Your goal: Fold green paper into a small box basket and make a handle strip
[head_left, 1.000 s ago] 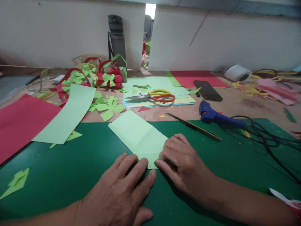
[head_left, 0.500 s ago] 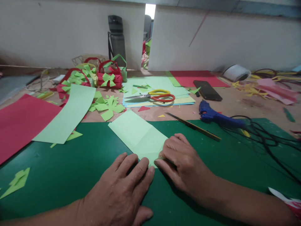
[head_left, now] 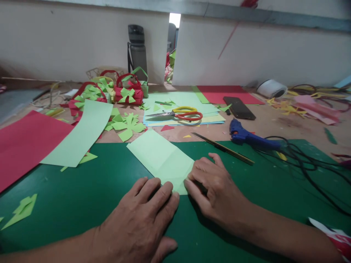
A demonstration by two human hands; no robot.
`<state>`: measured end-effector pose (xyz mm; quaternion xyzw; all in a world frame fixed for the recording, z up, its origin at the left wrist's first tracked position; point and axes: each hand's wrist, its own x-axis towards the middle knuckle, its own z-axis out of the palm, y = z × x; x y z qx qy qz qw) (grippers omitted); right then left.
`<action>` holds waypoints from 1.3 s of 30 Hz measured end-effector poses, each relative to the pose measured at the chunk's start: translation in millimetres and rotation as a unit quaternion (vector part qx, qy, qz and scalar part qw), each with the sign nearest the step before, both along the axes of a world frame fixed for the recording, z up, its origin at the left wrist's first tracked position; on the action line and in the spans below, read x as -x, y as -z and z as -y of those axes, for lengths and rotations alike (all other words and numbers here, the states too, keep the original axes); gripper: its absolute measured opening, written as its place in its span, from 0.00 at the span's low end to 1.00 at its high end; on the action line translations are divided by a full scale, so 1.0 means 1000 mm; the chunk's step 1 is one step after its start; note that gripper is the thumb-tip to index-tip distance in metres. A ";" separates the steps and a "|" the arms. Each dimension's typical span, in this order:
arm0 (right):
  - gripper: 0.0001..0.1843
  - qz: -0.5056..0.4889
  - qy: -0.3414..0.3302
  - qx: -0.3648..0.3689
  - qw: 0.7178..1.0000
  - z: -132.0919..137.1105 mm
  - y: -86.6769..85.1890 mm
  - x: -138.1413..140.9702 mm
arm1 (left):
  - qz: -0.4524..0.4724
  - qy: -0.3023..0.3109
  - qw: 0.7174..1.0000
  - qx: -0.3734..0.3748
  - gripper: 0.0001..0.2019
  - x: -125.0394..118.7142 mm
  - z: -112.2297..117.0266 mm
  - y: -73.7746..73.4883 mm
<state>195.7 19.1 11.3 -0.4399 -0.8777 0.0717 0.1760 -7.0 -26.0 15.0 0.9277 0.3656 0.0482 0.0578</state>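
Note:
A light green sheet of paper lies slanted on the green cutting mat, with crease lines across it and its near corner folded. My left hand rests palm down, fingers stretched out, their tips on the near edge of the paper. At the right edge, my right hand is closed, thumb and curled fingers pinching the sheet; the fingertips are partly hidden. A yellow and black craft knife lies beyond the right hand. Further off, scissors with red and yellow handles rest on stacked paper.
A blue glue gun with its black cable lies at the right, near a phone. Red paper and a pale green strip are at the left. Small paper baskets and a dark bottle stand at the back.
My right hand has slid slightly right along the paper's near edge, uncovering more of the folded corner. My left hand stays nearly in place. The camera view has tilted up a little.

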 end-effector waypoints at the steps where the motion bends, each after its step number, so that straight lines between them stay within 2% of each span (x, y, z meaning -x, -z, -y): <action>1: 0.12 -0.003 -0.001 0.000 1.000 0.000 0.000 0.000 | 0.001 0.002 1.000 0.000 0.26 0.000 0.000 -0.001; 15: 0.12 0.006 0.013 0.000 1.000 -0.002 -0.001 0.001 | -0.011 0.014 1.000 -0.010 0.26 0.002 0.000 0.001; 22: 0.11 0.004 0.019 0.022 1.000 -0.005 -0.001 0.002 | -0.046 0.056 0.997 -0.028 0.24 0.001 -0.001 -0.007; 27: 0.06 -0.016 0.034 0.026 0.999 -0.009 0.002 -0.003 | -0.043 0.078 0.995 -0.044 0.23 0.000 -0.003 -0.011; 29: 0.07 -0.007 0.001 -0.011 1.000 -0.010 0.005 -0.006 | -0.031 0.090 0.995 -0.027 0.23 0.001 -0.005 -0.010; 31: 0.13 0.020 -0.062 -0.079 0.995 -0.010 0.006 -0.010 | -0.021 0.108 0.994 0.003 0.23 0.003 -0.006 -0.009; 34: 0.17 0.081 -0.166 -0.160 0.970 -0.009 0.005 -0.017 | -0.008 0.099 0.994 0.040 0.23 0.004 -0.008 -0.010; 36: 0.16 0.116 -0.204 -0.170 0.957 -0.006 0.002 -0.021 | 0.000 0.089 0.995 0.053 0.23 0.004 -0.009 -0.014; 39: 0.17 0.129 -0.209 -0.178 0.953 -0.001 -0.004 -0.027 | 0.007 0.095 0.993 0.073 0.21 0.003 -0.010 -0.019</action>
